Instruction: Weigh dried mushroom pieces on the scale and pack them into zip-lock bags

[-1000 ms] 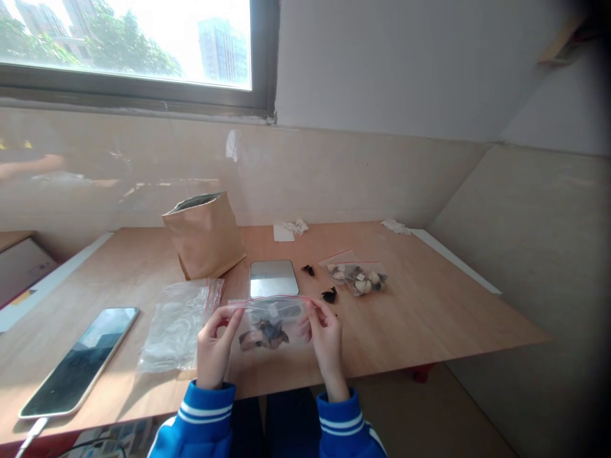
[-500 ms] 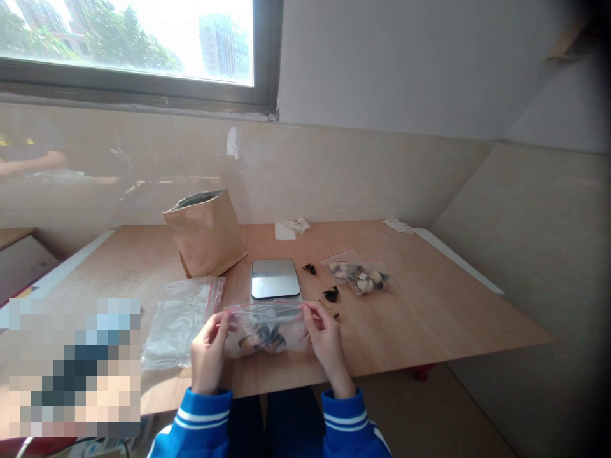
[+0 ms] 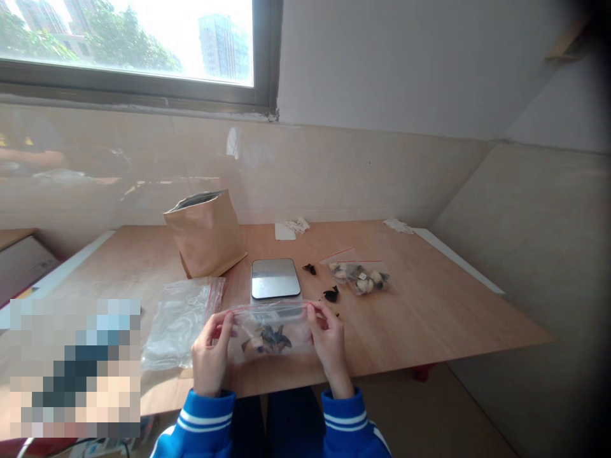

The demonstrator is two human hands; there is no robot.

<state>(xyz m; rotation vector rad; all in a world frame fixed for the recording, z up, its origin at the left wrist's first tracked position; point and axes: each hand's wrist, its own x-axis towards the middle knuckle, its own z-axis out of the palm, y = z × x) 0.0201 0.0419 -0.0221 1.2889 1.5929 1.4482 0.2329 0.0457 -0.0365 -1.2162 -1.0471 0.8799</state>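
Observation:
A clear zip bag point(image 3: 298, 332) with a red seal strip hangs between my hands, dark and pale dried pieces lying inside it. My left hand point(image 3: 212, 346) pinches its top left corner between thumb and fingers. At the top right corner, my right hand point(image 3: 328, 337) pinches the same strip. Just beyond the bag sits a kitchen scale point(image 3: 275, 278) with a shiny plate, its front partly covered by the bag. Several dark dried bits point(image 3: 331, 294) lie on the table right of the scale.
Flat unused zip bags point(image 3: 172, 321) lie to the left. Behind them a brown paper pouch point(image 3: 207, 232) stands with its top open. Filled zip bags point(image 3: 365, 280) rest on the right of the wooden table point(image 3: 439, 299). Crumpled paper point(image 3: 298, 225) lies near the wall. A pixelated patch covers the lower left.
Both hands, still pinching the bag's top edge, have shifted slightly right. The bag has moved with them and its contents now show a little further right.

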